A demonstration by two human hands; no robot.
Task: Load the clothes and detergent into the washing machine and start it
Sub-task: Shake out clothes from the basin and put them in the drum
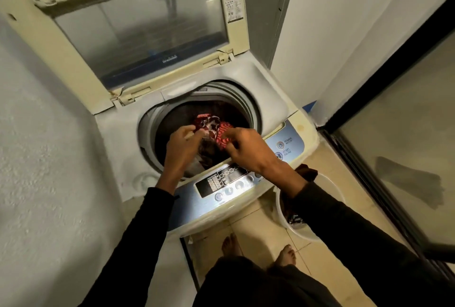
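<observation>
Top-loading washing machine (270,90), lid (138,26) raised, drum open. White basket (317,232) on floor at right, more clothes inside. Red patterned garment (216,129) bunched over drum mouth: soft, light, limp; best gathered by folds. Left hand (183,143) and right hand (248,149) both pinching the fabric. Control panel (221,183) directly beneath wrists; accidental button contact possible.
</observation>
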